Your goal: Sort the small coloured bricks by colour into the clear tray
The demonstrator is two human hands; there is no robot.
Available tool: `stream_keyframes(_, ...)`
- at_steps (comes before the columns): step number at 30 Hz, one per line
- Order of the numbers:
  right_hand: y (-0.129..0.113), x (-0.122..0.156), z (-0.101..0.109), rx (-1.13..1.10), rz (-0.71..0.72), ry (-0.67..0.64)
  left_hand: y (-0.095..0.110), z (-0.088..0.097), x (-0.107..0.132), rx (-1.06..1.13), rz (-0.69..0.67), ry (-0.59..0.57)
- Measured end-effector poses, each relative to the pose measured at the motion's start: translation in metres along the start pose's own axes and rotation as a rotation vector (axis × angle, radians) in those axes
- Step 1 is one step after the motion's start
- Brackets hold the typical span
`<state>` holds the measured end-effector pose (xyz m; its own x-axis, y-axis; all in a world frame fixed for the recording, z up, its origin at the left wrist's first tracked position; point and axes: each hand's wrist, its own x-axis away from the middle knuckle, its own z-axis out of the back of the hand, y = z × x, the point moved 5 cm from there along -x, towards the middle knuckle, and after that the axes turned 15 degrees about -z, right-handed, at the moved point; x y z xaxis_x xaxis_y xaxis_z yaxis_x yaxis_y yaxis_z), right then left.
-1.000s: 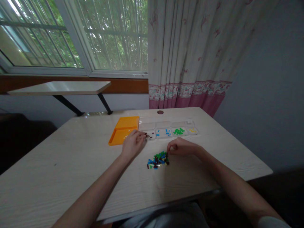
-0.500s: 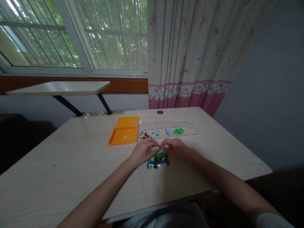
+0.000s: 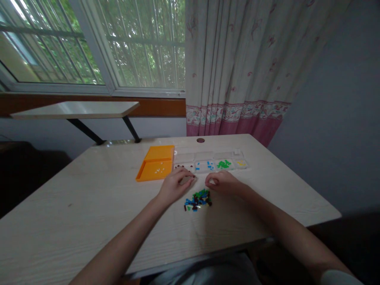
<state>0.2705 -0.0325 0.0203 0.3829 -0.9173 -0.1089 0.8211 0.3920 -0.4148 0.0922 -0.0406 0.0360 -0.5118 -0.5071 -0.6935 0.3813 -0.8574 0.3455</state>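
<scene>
My left hand [image 3: 175, 184] pinches a small dark brown block [image 3: 194, 176] between thumb and fingertips, in front of the clear boxes. Facing it across a small gap, my right hand [image 3: 223, 182] has thumb and forefinger pressed together; whether a piece is between them is too small to make out. Below both hands lies a mixed pile of small blocks [image 3: 198, 200] in blue, green, dark brown and pale colours. Brown pieces in the leftmost clear box [image 3: 179, 162] are partly hidden behind my left hand.
An open orange case [image 3: 157, 151] holds a few white pieces. Beside it, lidded clear boxes contain blue pieces [image 3: 209, 165], green pieces [image 3: 223, 164] and yellow pieces [image 3: 241, 163]. A raised shelf [image 3: 77, 109] stands at the table's back left.
My hands have come apart from where their fingertips met above the pile. The left moved slightly left with the dark brown block, the right slightly right, uncovering more of the pile.
</scene>
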Motion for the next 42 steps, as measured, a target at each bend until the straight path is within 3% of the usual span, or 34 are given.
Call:
stream_keyframes(7, 0.003, 0.005, 0.001, 0.037, 0.025, -0.181, -0.003, 0.02, 0.0, -0.098, 0.063, 0.168)
stream_keyframes(16, 0.003, 0.004, -0.002, 0.041, 0.061, -0.219, -0.003, 0.02, -0.001, -0.113, 0.08, 0.163)
stream_keyframes(23, 0.006, 0.003, 0.003, 0.105, 0.024, -0.195, -0.038, 0.027, 0.011, -0.347, 0.347, 0.201)
stream_keyframes(29, 0.007, 0.001, 0.008, 0.05, -0.038, -0.151, -0.053, 0.025, 0.015, -0.385, 0.369, 0.114)
stream_keyframes(32, 0.009, -0.002, 0.008, -0.075, -0.07, -0.043, -0.044, 0.016, 0.012, -0.253, 0.283, 0.072)
stream_keyframes(37, 0.006, -0.003, 0.0, -0.269, -0.104, 0.123, -0.007, -0.015, 0.003, 0.042, 0.058, -0.169)
stream_keyframes(42, -0.01, 0.002, -0.009, -0.306, -0.013, 0.134, 0.011, -0.024, 0.002, 0.081, 0.015, -0.201)
